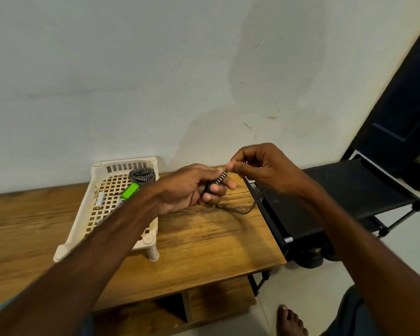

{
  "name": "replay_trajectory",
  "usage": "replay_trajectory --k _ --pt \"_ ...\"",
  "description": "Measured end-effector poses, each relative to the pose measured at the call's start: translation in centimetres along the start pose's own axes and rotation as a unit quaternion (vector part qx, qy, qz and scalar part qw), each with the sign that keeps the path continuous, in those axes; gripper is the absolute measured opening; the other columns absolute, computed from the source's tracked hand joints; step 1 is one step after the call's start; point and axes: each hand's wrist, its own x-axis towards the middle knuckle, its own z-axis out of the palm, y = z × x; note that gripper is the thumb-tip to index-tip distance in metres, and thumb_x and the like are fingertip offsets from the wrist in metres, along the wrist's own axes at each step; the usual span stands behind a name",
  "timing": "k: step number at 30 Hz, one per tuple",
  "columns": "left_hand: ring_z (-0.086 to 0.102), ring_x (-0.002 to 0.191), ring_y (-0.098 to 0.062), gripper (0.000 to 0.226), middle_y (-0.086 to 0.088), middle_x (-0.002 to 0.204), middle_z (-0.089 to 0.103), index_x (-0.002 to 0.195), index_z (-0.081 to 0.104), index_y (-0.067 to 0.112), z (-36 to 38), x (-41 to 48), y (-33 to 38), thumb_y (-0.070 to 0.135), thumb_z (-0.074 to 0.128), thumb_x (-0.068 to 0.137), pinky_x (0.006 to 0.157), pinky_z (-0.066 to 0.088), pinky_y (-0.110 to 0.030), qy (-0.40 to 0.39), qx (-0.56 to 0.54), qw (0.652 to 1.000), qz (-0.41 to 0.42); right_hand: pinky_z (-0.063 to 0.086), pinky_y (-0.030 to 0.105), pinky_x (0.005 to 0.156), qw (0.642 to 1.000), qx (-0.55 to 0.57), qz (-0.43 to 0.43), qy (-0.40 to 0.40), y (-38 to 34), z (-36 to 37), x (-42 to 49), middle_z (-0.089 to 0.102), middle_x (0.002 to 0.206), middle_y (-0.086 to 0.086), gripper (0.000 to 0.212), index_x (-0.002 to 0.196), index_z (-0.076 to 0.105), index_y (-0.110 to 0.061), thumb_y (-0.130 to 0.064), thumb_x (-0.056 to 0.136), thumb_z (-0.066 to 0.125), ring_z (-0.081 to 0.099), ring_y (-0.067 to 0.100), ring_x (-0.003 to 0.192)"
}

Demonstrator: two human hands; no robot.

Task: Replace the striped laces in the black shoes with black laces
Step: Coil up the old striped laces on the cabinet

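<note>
I hold a black-and-white striped lace (220, 178) between both hands above the wooden table (204, 238). My left hand (194, 187) is closed around a wound bundle of it. My right hand (264, 166) pinches the lace's upper part with thumb and fingers. A loose length of the lace hangs from the right hand and loops down to the table edge. A second striped lace (142, 175) lies coiled at the far end of a cream plastic basket (92, 180). Dark shoes (313, 259) show only in part under the black rack; no black laces are visible.
The basket also holds a green object (130, 191) and a white battery (100, 198). A black shoe rack (344, 190) stands right of the table, a dark door (407, 105) beyond it. My bare foot (291, 321) is on the floor. The wall is close behind.
</note>
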Motion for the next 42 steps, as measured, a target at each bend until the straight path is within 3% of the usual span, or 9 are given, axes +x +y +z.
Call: replay_trajectory --k 2,7,12,15,18,22,26,34,42 --pt "0.037 0.062 -0.008 0.041 0.003 0.073 0.041 0.104 0.068 0.007 0.0 -0.2 0.1 0.036 0.039 0.11 0.056 0.034 -0.019 -0.034 -0.054 0.998 0.008 0.051 0.045 0.062 0.999 0.011 0.003 0.048 0.4 0.3 0.2 0.072 0.081 0.004 0.022 0.095 0.077 -0.013 -0.034 0.093 0.071 0.064 0.028 0.07" --pt "0.061 0.073 -0.012 0.029 -0.004 0.092 0.065 0.12 0.065 -0.001 0.6 -0.1 0.2 0.017 0.047 0.106 0.062 0.051 -0.018 -0.047 -0.153 0.982 0.1 0.054 0.056 0.068 0.997 0.027 0.001 0.072 0.8 1.8 0.5 0.075 0.086 0.015 0.014 0.1 0.079 -0.014 -0.016 0.1 0.065 0.067 0.042 0.079" --pt "0.059 0.13 -0.035 0.037 -0.028 0.139 0.058 0.14 0.044 -0.013 0.6 0.6 0.4 -0.003 0.031 0.106 0.104 0.052 -0.033 0.003 -0.23 0.954 0.19 0.047 0.025 0.066 0.998 -0.021 0.039 -0.041 0.5 4.3 0.6 0.072 0.081 0.0 0.016 0.091 0.073 -0.013 -0.007 0.1 0.062 0.061 0.004 0.066" --pt "0.066 0.121 -0.031 0.036 -0.026 0.132 0.064 0.136 0.048 -0.011 -0.2 0.8 0.2 -0.006 0.029 0.106 0.104 0.052 -0.035 0.133 -0.162 0.962 0.177 0.045 0.03 0.064 0.991 -0.019 0.024 -0.132 -0.5 4.4 0.5 0.069 0.076 -0.001 0.02 0.102 0.078 -0.006 -0.015 0.104 0.06 0.057 0.011 0.064" --pt "0.075 0.085 -0.016 0.03 -0.02 0.11 0.072 0.121 0.059 -0.007 -0.1 0.5 -0.1 -0.005 0.033 0.106 0.069 0.061 -0.022 0.195 -0.046 0.973 0.112 0.045 0.028 0.059 0.99 0.045 0.014 -0.137 -0.9 3.1 0.3 0.066 0.074 -0.002 0.02 0.108 0.076 -0.006 -0.014 0.104 0.058 0.055 0.015 0.064" --pt "0.065 0.069 -0.019 0.035 -0.014 0.086 0.066 0.11 0.063 -0.01 0.2 -0.1 -0.1 0.013 0.035 0.109 0.062 0.053 -0.025 0.127 0.027 0.99 0.062 0.043 0.022 0.058 0.998 0.051 0.002 -0.04 -0.7 1.3 0.1 0.067 0.077 -0.002 0.019 0.102 0.076 -0.012 -0.016 0.105 0.058 0.055 0.013 0.066" --pt "0.05 0.064 -0.014 0.041 -0.001 0.072 0.052 0.102 0.067 0.003 0.4 -0.6 0.1 0.032 0.039 0.11 0.058 0.047 -0.022 0.0 -0.039 0.998 0.055 0.054 0.053 0.069 0.997 0.009 -0.004 0.072 0.1 0.8 0.2 0.074 0.083 0.006 0.02 0.098 0.078 -0.01 -0.027 0.098 0.068 0.064 0.039 0.077" --pt "0.074 0.098 -0.026 0.029 -0.015 0.109 0.073 0.122 0.062 -0.004 1.3 0.1 0.4 0.014 0.045 0.106 0.076 0.061 -0.027 0.013 -0.201 0.963 0.179 0.052 0.045 0.059 0.999 0.002 0.033 0.02 0.5 4.2 0.1 0.072 0.076 0.0 0.016 0.094 0.072 -0.009 0.002 0.098 0.06 0.066 0.028 0.068" --pt "0.067 0.118 -0.036 0.03 -0.023 0.123 0.069 0.127 0.056 -0.005 -0.2 0.5 0.1 0.011 0.038 0.109 0.092 0.059 -0.031 0.155 -0.137 0.951 0.228 0.044 0.022 0.063 0.993 -0.061 0.01 -0.105 -1.4 5.7 0.5 0.066 0.072 -0.002 0.023 0.107 0.076 -0.004 -0.015 0.107 0.055 0.058 0.005 0.063"
